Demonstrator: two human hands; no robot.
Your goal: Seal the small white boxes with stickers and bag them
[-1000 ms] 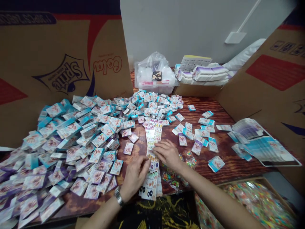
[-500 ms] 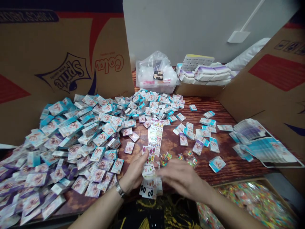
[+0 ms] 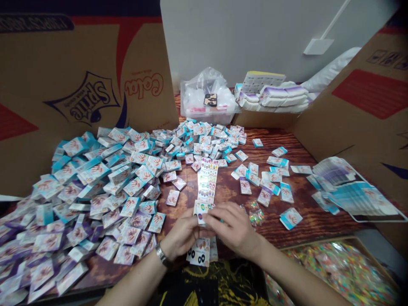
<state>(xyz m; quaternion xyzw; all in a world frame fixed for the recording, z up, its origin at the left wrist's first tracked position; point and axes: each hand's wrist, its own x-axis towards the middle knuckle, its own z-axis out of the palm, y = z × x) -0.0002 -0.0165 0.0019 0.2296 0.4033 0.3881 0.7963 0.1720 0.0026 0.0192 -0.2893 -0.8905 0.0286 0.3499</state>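
My left hand [image 3: 182, 236] grips a small printed sticker sheet [image 3: 203, 210] with coloured round pictures, its fingers closed round the lower end. My right hand [image 3: 237, 230] pinches the same sheet from the right, fingertips on its upper face, and the sheet looks folded over. Beyond the hands, a longer strip of sticker sheets [image 3: 208, 182] lies flat on the table. Below them, another sheet with black ovals [image 3: 197, 253] lies near the table's front edge, partly covered by my hands. Small clear bags of coloured candy [image 3: 256, 216] lie just right of my right hand.
A large heap of small boxes [image 3: 105, 187] covers the left side. Loose boxes [image 3: 264, 196] and fanned flat cartons [image 3: 357, 191] lie right. An open carton of candy bags [image 3: 334, 267] sits front right. Tall cardboard boxes [image 3: 95, 55] and a plastic tub [image 3: 207, 114] stand behind.
My right hand has moved up and left onto the sticker sheet and now grips it. The upright sheet in my left hand has been folded down shorter.
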